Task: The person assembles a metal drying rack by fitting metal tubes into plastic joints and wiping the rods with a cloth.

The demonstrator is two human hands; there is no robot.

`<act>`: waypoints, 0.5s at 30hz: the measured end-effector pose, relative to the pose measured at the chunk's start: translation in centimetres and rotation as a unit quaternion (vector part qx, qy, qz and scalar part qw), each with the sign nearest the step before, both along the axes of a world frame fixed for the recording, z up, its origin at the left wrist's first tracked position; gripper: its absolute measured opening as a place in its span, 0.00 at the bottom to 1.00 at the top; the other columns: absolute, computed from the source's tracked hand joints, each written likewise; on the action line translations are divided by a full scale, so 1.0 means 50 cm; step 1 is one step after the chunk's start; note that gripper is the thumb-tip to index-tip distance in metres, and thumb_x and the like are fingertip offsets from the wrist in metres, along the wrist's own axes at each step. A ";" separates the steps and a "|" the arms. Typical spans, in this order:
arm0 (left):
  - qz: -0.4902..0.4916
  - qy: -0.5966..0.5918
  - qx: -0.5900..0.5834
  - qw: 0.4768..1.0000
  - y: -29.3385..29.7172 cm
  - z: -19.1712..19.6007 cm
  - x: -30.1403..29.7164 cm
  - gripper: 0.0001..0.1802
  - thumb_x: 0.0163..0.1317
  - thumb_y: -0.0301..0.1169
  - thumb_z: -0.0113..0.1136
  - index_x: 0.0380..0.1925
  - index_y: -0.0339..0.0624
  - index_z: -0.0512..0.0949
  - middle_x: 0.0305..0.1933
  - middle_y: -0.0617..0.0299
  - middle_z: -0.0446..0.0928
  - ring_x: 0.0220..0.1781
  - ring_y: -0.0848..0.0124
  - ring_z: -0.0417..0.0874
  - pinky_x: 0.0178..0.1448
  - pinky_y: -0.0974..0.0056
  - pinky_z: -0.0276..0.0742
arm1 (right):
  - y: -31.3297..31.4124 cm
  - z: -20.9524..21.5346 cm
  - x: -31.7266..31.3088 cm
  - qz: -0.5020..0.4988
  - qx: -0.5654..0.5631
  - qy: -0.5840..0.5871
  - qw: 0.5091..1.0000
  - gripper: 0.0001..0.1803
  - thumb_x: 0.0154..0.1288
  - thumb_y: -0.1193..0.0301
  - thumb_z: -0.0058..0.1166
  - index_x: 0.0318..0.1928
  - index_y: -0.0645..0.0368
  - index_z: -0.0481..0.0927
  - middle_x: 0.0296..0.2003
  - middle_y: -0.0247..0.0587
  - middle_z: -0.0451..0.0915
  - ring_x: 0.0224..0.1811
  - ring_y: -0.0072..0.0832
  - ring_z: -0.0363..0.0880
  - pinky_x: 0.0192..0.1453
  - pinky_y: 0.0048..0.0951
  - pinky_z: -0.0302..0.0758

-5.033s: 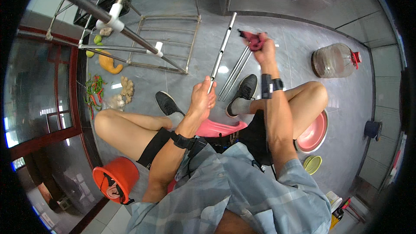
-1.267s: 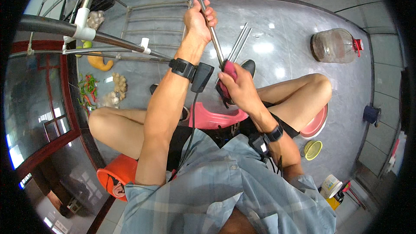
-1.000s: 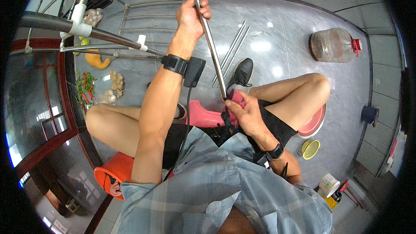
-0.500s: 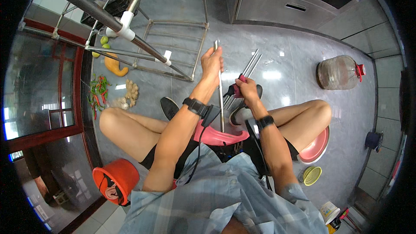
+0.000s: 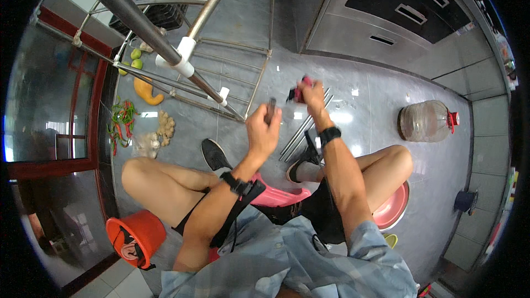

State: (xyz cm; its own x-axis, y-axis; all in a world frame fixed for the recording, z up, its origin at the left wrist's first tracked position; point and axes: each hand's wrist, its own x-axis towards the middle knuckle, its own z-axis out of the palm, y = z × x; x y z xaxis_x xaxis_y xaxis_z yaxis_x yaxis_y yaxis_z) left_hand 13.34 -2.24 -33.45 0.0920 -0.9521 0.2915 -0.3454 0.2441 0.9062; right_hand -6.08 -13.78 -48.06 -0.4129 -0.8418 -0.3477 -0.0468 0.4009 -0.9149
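We log metal tube [image 5: 271, 111] at 12 o'clock of centre | left hand [image 5: 262, 131]: fingers wrapped round it | right hand [image 5: 313, 97]: fingers curled on maroon cloth [image 5: 300, 94], 1 o'clock | loose rods [image 5: 298, 134], 6 o'clock of cloth | jug [image 5: 426, 121], 3 o'clock

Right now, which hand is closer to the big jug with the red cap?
The right. The right hand, holding a cloth, is left of the jug; the left hand, gripping a metal tube, is farther left of it.
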 end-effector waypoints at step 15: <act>-0.022 0.399 0.389 0.830 -0.381 0.263 0.336 0.05 0.66 0.27 0.56 0.41 0.43 0.74 0.30 0.63 0.76 0.25 0.76 0.73 0.19 0.74 0.59 | -0.442 0.462 0.143 0.142 -0.247 0.246 0.926 0.38 0.43 0.59 0.78 0.49 0.69 0.74 0.35 0.56 0.84 0.36 0.35 0.86 0.38 0.34 0.83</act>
State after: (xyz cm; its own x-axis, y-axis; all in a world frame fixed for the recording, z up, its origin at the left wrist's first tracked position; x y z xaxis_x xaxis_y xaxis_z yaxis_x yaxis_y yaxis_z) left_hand 30.15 -21.29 -20.31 -0.0787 -0.8318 -0.5495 0.4339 -0.5249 0.7323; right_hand 1.08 -35.87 -24.97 -0.1567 -0.9471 0.2802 -0.5472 -0.1529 -0.8229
